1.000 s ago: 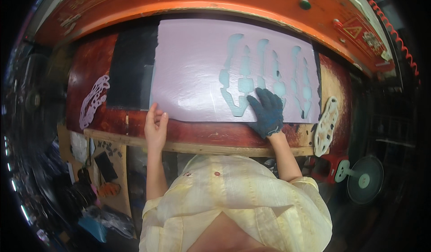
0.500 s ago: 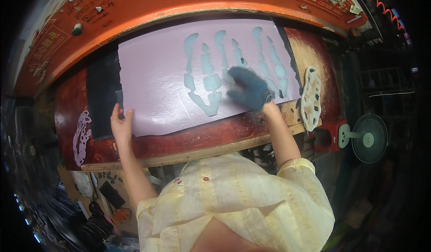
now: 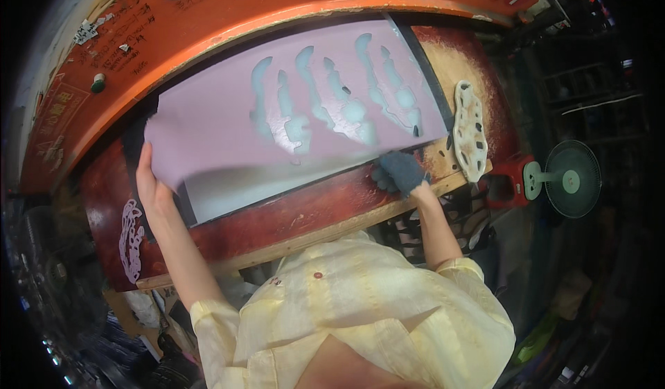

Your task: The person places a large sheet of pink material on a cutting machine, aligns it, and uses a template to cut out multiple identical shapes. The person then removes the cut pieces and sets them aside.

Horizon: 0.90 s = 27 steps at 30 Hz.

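Since a moment ago, our left hand (image 3: 154, 187) has lifted the pink sheet's (image 3: 208, 101) near-left corner, gripping its edge above the worktop (image 3: 277, 221) and baring a pale layer (image 3: 232, 193); our gloved right hand (image 3: 400, 173), loosely curled, has left the sheet, contents unclear.

Showed plain lilac on the sheet (image 3: 208, 105) at the fingers of the left hand (image 3: 154, 182), patterned with pale blue-green cut-outs (image 3: 353, 113) to their right. Wore dark blue-grey on the gloved right hand (image 3: 402, 172) — and had cream, dark-spotted with holes, on the strip (image 3: 470, 127) right of those fingers. Showed mottled deep red on the table (image 3: 277, 219) between both hands' fingers, black-scrawled orange on the beam (image 3: 291, 2) beyond.
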Each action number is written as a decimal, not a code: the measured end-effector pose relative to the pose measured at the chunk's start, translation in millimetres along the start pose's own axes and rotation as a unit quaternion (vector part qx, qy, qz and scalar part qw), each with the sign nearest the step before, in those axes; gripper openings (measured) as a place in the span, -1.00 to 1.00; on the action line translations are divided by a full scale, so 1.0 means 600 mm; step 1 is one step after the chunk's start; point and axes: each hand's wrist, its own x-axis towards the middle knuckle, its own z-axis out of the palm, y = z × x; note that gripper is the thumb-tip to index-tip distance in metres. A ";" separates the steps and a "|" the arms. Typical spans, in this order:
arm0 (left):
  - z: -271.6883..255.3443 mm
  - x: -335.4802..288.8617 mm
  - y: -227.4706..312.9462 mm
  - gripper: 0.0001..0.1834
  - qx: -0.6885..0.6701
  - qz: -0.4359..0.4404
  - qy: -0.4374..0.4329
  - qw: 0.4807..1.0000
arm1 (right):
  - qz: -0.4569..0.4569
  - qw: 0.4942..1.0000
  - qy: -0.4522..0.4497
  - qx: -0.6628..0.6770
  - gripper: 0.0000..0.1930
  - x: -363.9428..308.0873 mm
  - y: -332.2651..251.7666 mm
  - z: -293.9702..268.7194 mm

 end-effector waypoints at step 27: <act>-0.054 -0.014 -0.046 -0.63 0.074 -0.063 0.026 0.995 | 0.052 0.859 0.055 -0.505 -0.73 -0.033 -0.082 -0.143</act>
